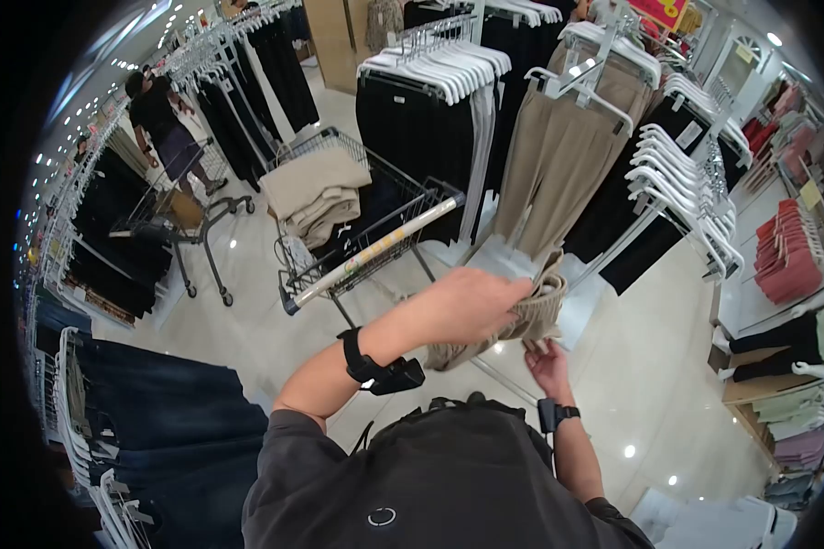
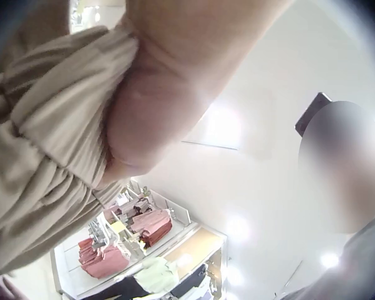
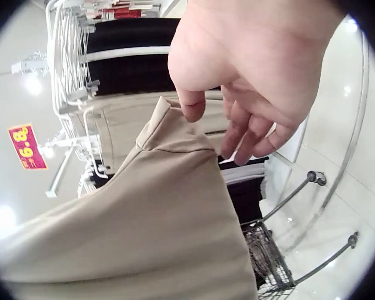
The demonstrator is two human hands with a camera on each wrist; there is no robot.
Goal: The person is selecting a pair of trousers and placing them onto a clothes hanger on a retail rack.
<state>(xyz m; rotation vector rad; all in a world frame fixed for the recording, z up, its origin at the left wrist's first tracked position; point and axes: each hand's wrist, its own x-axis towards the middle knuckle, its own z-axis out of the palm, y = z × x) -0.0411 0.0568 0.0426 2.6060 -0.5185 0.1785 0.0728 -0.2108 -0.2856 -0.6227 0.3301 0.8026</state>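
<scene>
Beige trousers with a gathered elastic waistband hang bunched before the body. My left hand grips them from above. In the left wrist view, the left hand presses against the ruffled waistband; its fingertips are hidden. Below and to the right of the waistband is my right hand, palm up. The right wrist view shows the right hand with loosely bent fingers beside a folded corner of the beige cloth, its thumb close to the fabric.
A shopping cart holding folded beige clothes stands ahead left. Beige trousers on a hanger and white hangers are ahead right. Dark jeans hang at near left. A person stands by another cart at far left.
</scene>
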